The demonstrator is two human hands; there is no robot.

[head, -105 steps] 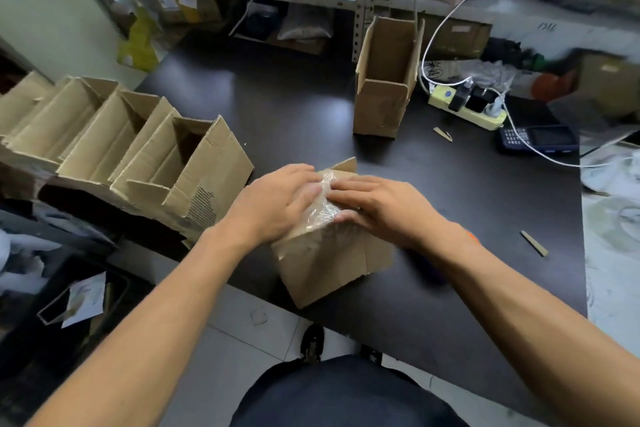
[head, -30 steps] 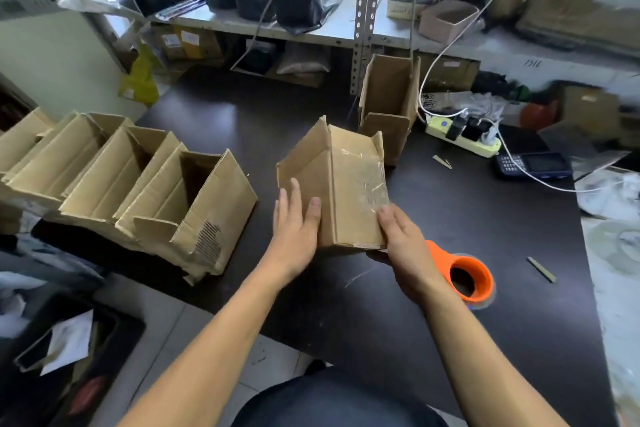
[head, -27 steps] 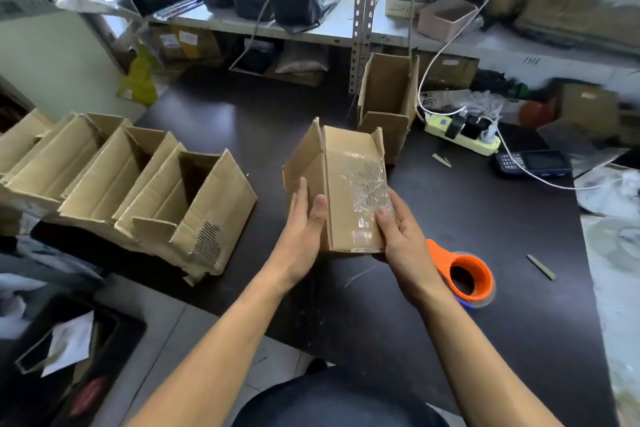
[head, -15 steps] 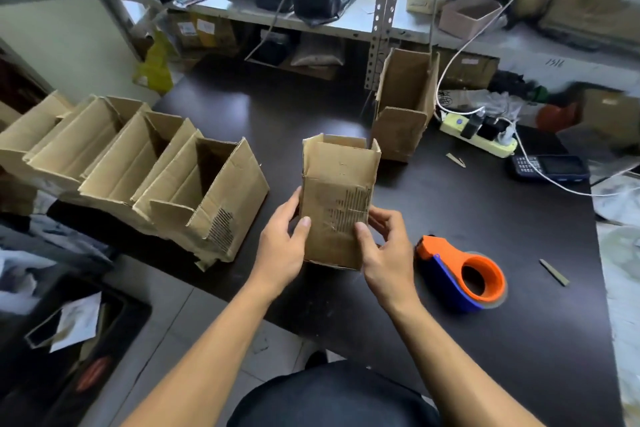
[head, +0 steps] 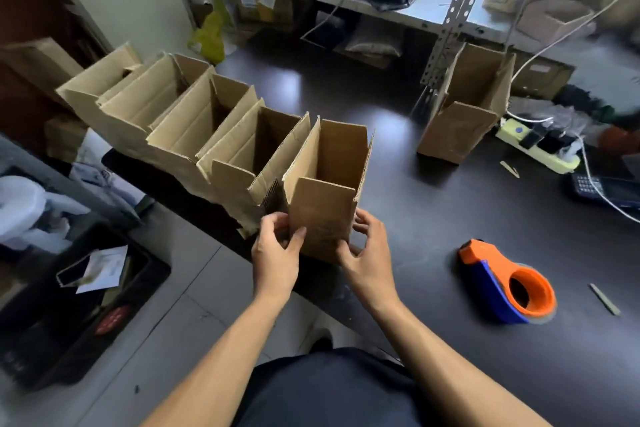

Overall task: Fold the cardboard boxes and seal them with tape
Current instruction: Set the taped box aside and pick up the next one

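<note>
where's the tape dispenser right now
The orange and blue tape dispenser lies on the black table, right of the right hand, untouched.

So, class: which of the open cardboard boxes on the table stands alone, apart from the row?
The box by the shelf post, far right; the others stand packed side by side at left.

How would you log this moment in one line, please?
both hands grip upright open box | beside box row | tape dispenser idle on table
</note>
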